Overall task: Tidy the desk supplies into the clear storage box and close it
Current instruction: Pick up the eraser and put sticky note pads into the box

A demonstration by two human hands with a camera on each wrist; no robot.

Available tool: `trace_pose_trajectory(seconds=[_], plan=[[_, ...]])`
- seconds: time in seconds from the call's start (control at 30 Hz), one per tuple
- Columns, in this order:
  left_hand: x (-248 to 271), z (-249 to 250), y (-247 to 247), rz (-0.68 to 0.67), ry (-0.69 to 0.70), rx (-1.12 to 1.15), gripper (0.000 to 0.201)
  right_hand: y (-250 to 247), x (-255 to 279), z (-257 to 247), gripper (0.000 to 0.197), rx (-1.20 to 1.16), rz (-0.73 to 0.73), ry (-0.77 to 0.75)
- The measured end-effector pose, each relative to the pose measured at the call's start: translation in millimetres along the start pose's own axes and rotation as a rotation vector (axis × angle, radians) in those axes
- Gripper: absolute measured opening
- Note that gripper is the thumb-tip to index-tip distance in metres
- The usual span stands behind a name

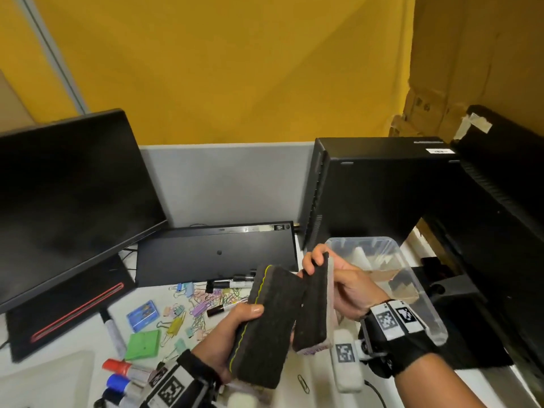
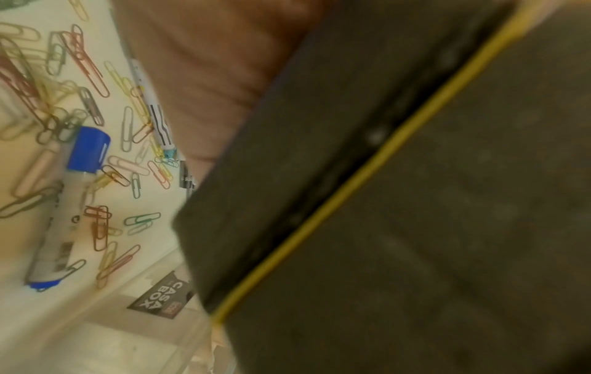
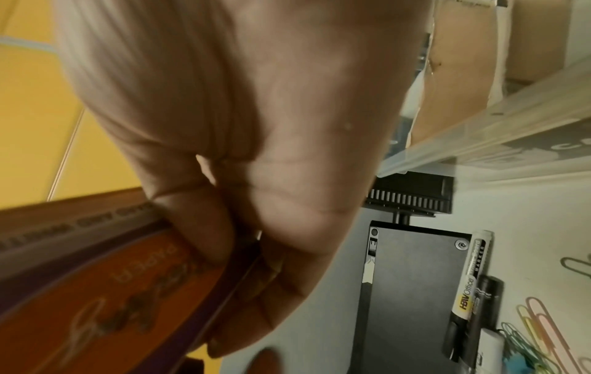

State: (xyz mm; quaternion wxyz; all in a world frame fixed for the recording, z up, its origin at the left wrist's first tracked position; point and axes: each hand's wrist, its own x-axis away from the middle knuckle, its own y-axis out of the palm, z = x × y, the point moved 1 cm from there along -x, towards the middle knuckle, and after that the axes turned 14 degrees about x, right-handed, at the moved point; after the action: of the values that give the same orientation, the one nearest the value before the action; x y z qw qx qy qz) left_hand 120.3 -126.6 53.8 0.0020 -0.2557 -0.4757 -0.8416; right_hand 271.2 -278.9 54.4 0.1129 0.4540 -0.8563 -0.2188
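My left hand [image 1: 235, 328] grips a dark felt whiteboard eraser with a yellow seam [image 1: 265, 325] [image 2: 415, 202], raised above the desk. My right hand [image 1: 338, 281] [image 3: 255, 177] grips a second dark eraser [image 1: 313, 304] next to the first; its orange printed back [image 3: 112, 291] fills the right wrist view's lower left. The clear storage box [image 1: 418, 287] stands open just right of my right hand, with paper scraps inside. Markers [image 1: 123, 369], binder clips [image 1: 200, 301] and paper clips [image 2: 86, 58] lie scattered on the white desk.
A black monitor [image 1: 67, 198] stands at the left, a keyboard [image 1: 217, 251] leans against the grey partition, and a black computer tower [image 1: 382, 189] stands behind the box. A green box [image 1: 142, 344], a blue box [image 1: 142, 315] and a white eraser [image 1: 347, 360] lie on the desk.
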Motion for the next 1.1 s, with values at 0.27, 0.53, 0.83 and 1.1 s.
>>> trace_pose_trajectory(seconds=[0.27, 0.53, 0.83, 1.1], plan=[[5.2, 10.5, -25.4, 0.091, 0.031, -0.024, 0.096, -9.4, -1.4, 8.1, 0.023, 0.099, 0.056, 0.045], [8.3, 20.4, -66.3, 0.380, -0.026, -0.355, 0.040, -29.9, 20.7, 11.4, 0.027, 0.425, 0.259, 0.141], [30.3, 24.3, -97.3, 0.485, 0.170, -0.145, 0.047, -47.4, 81.1, -26.8, 0.020, 0.796, 0.830, 0.069], [32.7, 19.7, -106.9, 0.532, 0.282, -0.039, 0.030, -74.8, 127.1, -36.3, 0.014, 1.218, 1.252, 0.202]])
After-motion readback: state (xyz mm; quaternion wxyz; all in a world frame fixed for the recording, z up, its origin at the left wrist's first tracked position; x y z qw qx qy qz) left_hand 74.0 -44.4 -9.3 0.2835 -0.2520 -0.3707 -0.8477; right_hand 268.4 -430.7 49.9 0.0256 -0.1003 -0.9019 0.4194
